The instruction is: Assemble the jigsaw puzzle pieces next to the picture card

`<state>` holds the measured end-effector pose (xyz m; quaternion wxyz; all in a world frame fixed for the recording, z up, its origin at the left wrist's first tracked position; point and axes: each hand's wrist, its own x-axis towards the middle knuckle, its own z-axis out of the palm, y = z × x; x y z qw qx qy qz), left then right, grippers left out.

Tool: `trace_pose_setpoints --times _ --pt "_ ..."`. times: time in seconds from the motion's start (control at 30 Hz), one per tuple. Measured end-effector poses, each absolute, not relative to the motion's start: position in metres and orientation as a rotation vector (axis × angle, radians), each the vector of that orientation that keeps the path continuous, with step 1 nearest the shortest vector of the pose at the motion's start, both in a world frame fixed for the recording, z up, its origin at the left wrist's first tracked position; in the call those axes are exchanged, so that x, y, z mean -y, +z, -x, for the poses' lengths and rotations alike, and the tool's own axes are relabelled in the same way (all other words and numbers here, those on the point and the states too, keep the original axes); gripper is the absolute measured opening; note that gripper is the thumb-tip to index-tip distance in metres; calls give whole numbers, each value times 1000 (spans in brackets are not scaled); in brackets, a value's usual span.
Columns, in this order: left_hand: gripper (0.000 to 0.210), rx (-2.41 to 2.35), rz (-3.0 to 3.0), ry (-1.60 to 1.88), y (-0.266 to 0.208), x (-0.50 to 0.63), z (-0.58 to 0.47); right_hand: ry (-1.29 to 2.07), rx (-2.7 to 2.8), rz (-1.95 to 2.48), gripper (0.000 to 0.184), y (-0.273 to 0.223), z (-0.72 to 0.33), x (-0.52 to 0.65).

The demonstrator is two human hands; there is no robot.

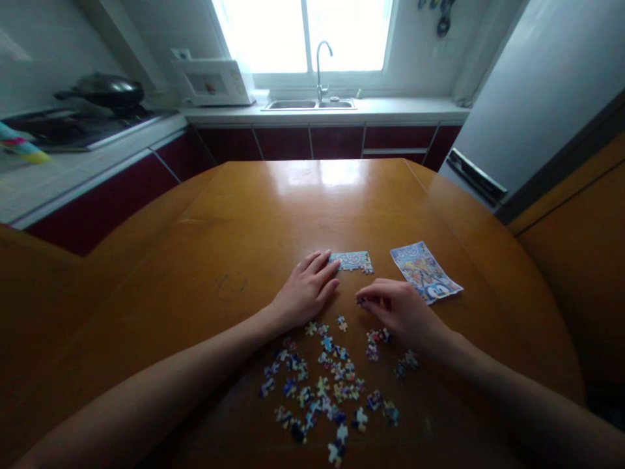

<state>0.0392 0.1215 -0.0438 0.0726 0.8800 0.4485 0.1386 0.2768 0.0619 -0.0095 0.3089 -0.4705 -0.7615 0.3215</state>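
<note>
My left hand (308, 288) lies flat on the table, its fingertips on the left end of a partly joined jigsaw puzzle (352, 260). Its fingers are stretched out and hold nothing. Between thumb and fingers of my right hand (398, 306) is a small dark puzzle piece (360, 300), just below the joined strip. Loose puzzle pieces (336, 371) are scattered on the table nearer to me, between my forearms. To the right of the strip lies a printed picture sheet (426, 271) in blue and orange, partly behind my right hand.
The round-cornered wooden table (273, 215) fills the middle. Beyond it a counter carries a sink (293, 104) with a tap and a white microwave (215, 81). A pan (105, 90) sits on the stove at left. A fridge (517, 98) stands at right.
</note>
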Motion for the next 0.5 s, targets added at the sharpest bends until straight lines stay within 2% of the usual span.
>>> trace_pose_setpoints --times 0.2,0.33,0.5 --pt "47 -1334 -2656 415 -43 -122 -39 835 1680 1460 19 -27 -290 -94" --pt "47 -1337 -2647 414 -43 -122 -39 791 1700 1473 12 -35 -293 -101" --pt "47 -1335 -2638 431 -45 -122 -39 679 1799 1519 14 -38 -294 -102"
